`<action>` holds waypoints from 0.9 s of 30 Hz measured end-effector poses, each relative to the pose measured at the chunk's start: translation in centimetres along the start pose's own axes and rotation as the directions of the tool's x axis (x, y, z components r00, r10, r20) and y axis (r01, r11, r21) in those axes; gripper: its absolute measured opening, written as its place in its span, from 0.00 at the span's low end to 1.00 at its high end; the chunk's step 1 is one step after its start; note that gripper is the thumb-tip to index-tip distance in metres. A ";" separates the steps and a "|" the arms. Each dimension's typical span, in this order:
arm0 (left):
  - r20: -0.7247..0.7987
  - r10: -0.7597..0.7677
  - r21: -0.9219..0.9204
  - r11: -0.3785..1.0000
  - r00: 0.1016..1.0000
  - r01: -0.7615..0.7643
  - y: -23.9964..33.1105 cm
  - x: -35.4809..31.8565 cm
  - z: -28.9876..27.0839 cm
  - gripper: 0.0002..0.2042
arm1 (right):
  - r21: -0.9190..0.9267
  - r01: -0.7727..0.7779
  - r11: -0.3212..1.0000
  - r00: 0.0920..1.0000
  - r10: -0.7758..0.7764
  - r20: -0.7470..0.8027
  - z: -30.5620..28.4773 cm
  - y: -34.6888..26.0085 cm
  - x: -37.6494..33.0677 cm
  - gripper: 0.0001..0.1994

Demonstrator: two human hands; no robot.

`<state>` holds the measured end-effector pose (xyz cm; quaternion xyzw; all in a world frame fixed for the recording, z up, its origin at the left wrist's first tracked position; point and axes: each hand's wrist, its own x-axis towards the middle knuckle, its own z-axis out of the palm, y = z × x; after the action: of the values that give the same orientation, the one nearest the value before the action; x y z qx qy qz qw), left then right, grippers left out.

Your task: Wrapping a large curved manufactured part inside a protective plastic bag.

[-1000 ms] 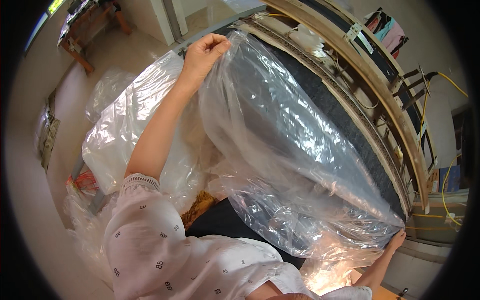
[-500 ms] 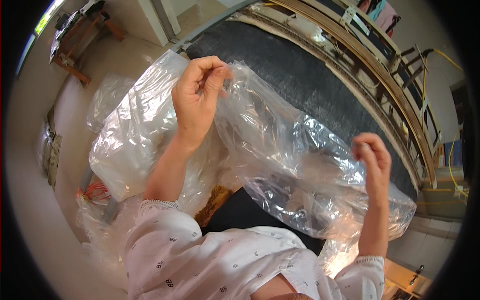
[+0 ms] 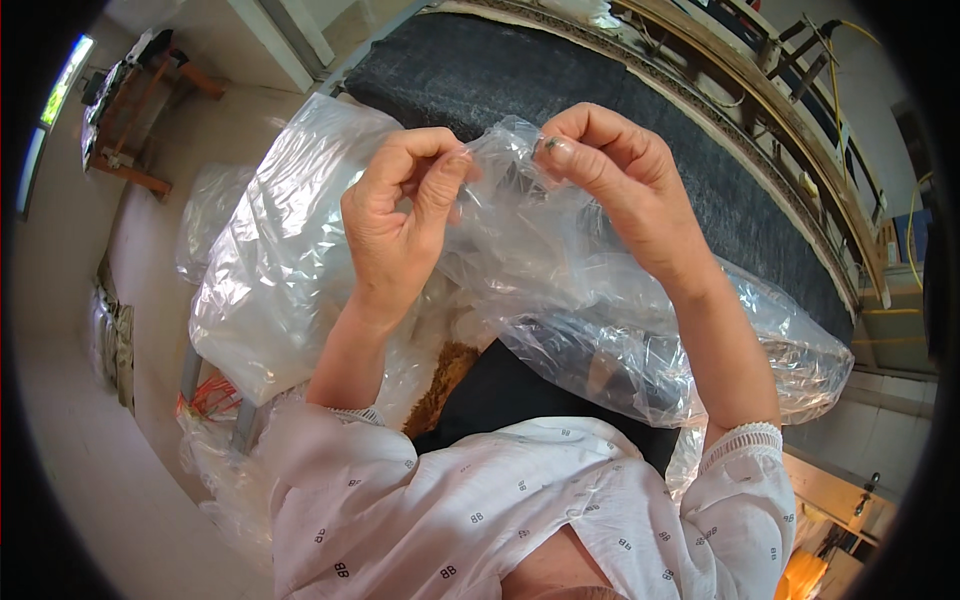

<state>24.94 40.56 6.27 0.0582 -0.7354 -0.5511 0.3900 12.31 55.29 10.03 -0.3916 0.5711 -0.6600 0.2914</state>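
A large clear plastic bag [image 3: 530, 240] is stretched between my two hands, its crumpled body falling across my lap and out to the right. My left hand [image 3: 400, 210] pinches the bag's upper edge between thumb and fingers. Close by on the right, my right hand [image 3: 630, 190] is closed in a pinch on the same edge. A short gap separates the two pinches. Beside my left forearm lies a stack of flattened clear plastic [image 3: 275, 250], glossy and wrinkled.
A dark padded surface [image 3: 510, 80] runs behind the bag, bordered by a long wooden rail [image 3: 780, 135]. Red strings [image 3: 212, 400] hang at lower left, near more loose plastic [image 3: 225, 470]. A wooden stand [image 3: 135, 120] is at far left.
My right hand has come in from the far right and up to the bag's edge, where it now pinches beside my left hand. The left hand keeps its hold.
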 end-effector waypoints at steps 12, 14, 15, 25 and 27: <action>0.361 0.738 0.599 0.284 0.569 -0.749 1.5 2.3 -0.4 0.13 | 0.038 -0.095 0.995 0.994 0.093 0.052 -0.2 -0.2 -0.1 0.08; 0.384 0.728 0.613 0.259 0.568 -0.746 1.2 2.2 -0.4 0.13 | 0.041 -0.077 0.996 0.996 0.075 0.054 -0.2 0.0 -0.2 0.08; 0.357 0.741 0.625 0.263 0.569 -0.735 1.0 1.9 -0.4 0.13 | 0.034 -0.081 0.996 0.996 0.079 0.051 -0.1 -0.1 -0.3 0.08; 0.278 0.779 0.635 0.290 0.562 -0.716 0.5 1.0 -0.4 0.13 | -0.016 0.000 1.000 0.999 0.000 0.039 0.2 -0.1 -1.0 0.08; 0.276 0.790 0.629 0.282 0.547 -0.724 0.4 1.0 -0.4 0.13 | -0.072 0.043 0.996 0.998 -0.040 0.042 0.0 0.1 -1.1 0.07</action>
<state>24.66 39.92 7.12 -0.1341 -0.8001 0.0165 0.5845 12.87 56.24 9.76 -0.4269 0.5805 -0.6366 0.2748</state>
